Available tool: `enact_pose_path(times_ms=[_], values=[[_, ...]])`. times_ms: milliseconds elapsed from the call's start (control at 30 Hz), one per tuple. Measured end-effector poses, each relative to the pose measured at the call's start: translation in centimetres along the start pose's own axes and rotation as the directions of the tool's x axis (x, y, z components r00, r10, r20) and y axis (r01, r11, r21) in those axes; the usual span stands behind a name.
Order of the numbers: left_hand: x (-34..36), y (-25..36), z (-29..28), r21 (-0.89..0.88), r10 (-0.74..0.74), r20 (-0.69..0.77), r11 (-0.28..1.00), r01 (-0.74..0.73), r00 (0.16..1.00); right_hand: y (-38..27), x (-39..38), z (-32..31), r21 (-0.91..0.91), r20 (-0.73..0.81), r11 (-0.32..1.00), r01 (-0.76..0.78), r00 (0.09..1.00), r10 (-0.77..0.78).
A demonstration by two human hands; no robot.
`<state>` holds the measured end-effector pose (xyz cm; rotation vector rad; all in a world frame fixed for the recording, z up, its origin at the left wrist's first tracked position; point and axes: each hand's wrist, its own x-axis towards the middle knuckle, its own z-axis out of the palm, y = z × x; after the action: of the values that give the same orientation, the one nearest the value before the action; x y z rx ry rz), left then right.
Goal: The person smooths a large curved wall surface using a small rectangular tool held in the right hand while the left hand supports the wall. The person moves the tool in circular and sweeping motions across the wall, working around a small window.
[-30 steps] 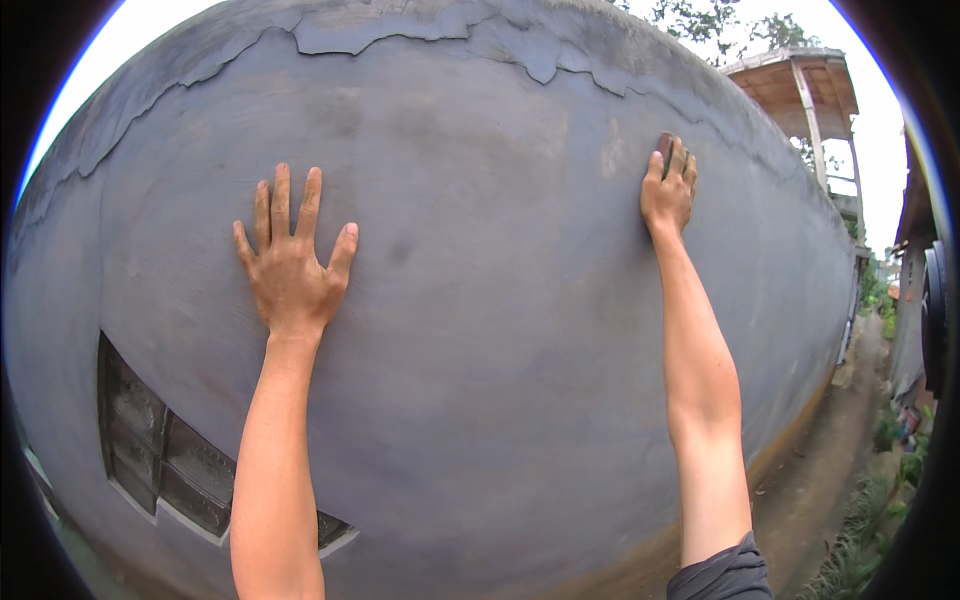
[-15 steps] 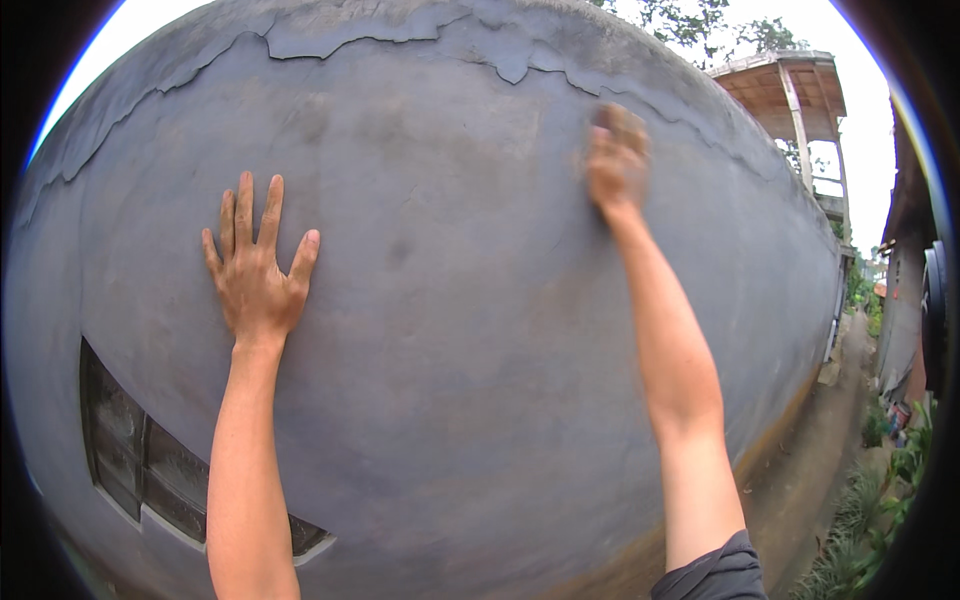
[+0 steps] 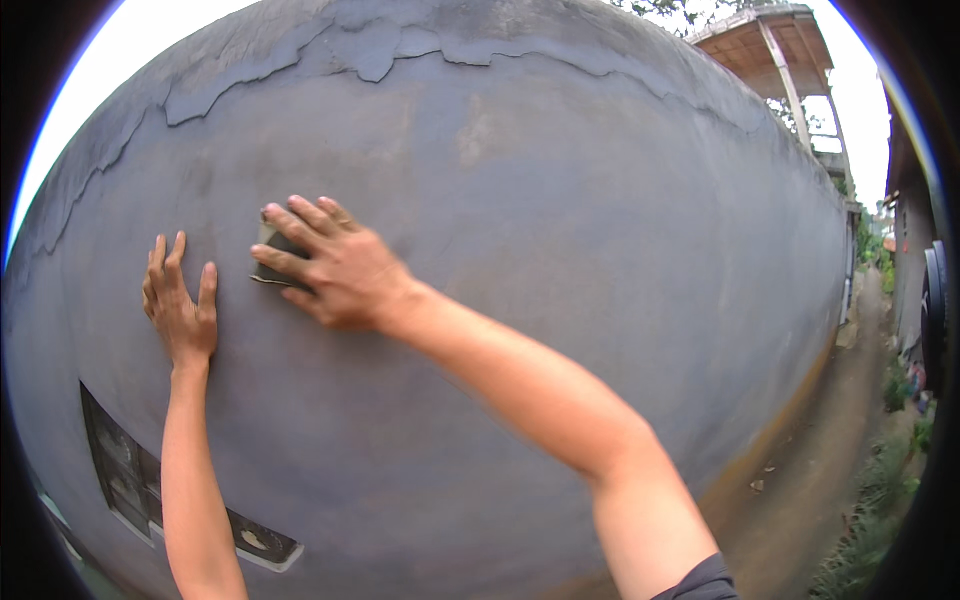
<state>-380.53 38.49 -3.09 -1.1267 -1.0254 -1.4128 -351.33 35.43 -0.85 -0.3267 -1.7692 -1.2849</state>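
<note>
My right hand (image 3: pixel 345 270) is pressed over a small dark pad (image 3: pixel 277 243), perhaps a folded sheet, against the grey plastered wall (image 3: pixel 550 220), left of the middle of the view. Its fingers are spread across the pad, whose pale edge shows beside them. Just to its left, my left hand (image 3: pixel 183 315) lies open on the wall with fingers apart and nothing held. A jagged edge of cracked, layered plaster runs along the top of the wall, above both hands.
A dark barred window (image 3: pixel 125 455) is low at the left. A narrow dirt path (image 3: pixel 810 440) runs along the wall's right side, bordered by plants (image 3: pixel 850 530) and another building (image 3: pixel 912 270). A roofed structure on posts (image 3: pixel 750 45) rises behind the wall.
My right hand has swept from the upper right down and leftward across the wall with the pad, to beside my left hand. My left hand appears further left and lower in the view.
</note>
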Motion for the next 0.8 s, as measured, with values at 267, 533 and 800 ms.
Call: enact_pose_path(times_ms=[267,533,800], values=[[-1.5,1.1,0.1,0.048,0.009,-0.015,0.999,-0.009,1.0,21.2,-7.3,-13.7,-0.425,-0.357,0.696,-0.579,0.813,0.46],[-0.9,0.3,-0.1,0.088,0.111,0.06,0.989,-0.116,0.992,9.5,2.4,-3.4,-0.359,-0.32,0.816,-0.453,0.881,0.349],[0.6,-4.1,-1.1,0.052,0.159,0.074,0.985,-0.163,0.985,8.7,6.3,-3.4,-0.351,-0.165,0.878,-0.325,0.945,0.284]])
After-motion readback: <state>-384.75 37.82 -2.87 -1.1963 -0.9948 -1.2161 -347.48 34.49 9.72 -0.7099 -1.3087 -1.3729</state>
